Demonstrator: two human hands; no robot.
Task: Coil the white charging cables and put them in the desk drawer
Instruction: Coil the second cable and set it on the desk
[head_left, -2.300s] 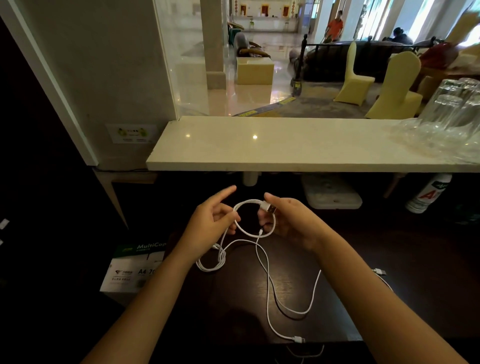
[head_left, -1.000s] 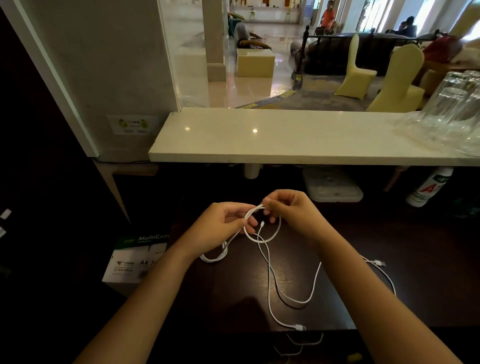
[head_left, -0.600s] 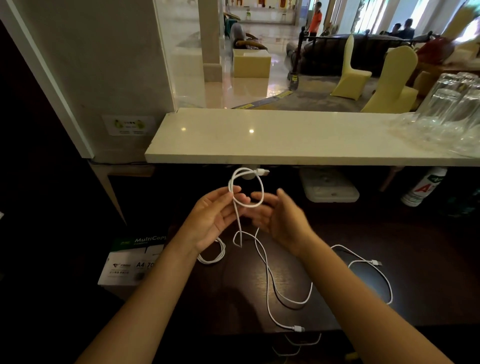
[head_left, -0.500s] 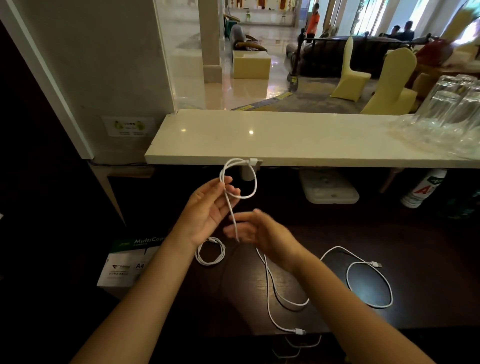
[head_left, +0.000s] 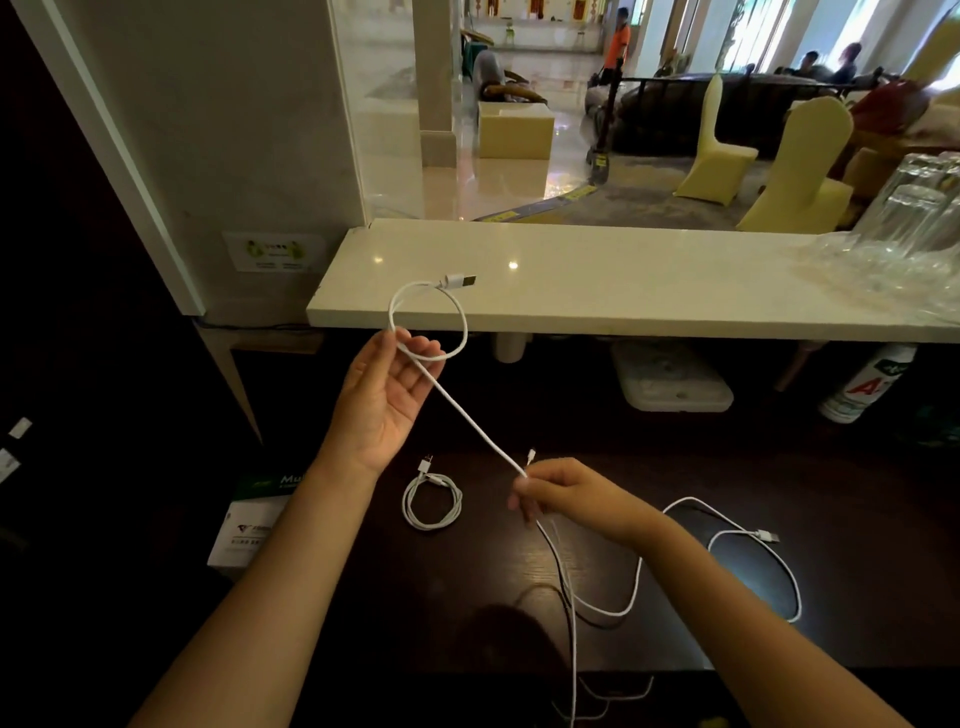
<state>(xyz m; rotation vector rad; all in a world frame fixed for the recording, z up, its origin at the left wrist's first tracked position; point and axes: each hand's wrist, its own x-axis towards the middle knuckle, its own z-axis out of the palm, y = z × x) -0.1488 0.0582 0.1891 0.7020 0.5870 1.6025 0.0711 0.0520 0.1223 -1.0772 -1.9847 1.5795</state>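
My left hand (head_left: 382, 400) is raised, palm up, pinching a single loop of a white charging cable (head_left: 470, 423) whose USB plug sticks out at the top. The cable runs taut down to my right hand (head_left: 566, 496), which is closed around it above the dark desk (head_left: 857, 597); the rest hangs over the desk's front edge. A small coiled white cable (head_left: 431, 501) lies on the desk between my hands. Another loose white cable (head_left: 748, 540) curves across the desk to the right. No drawer is visible.
A pale stone counter (head_left: 649, 291) runs above the desk, with clear glasses (head_left: 914, 218) at its right end. Under it sit a white flat box (head_left: 670, 382) and a white bottle (head_left: 862, 384). A pack of paper (head_left: 249, 519) stands at the left.
My left hand has lifted the loop higher. My right hand let go of the loop, moved down and toward me, and now grips the cable lower, pulling it taut.
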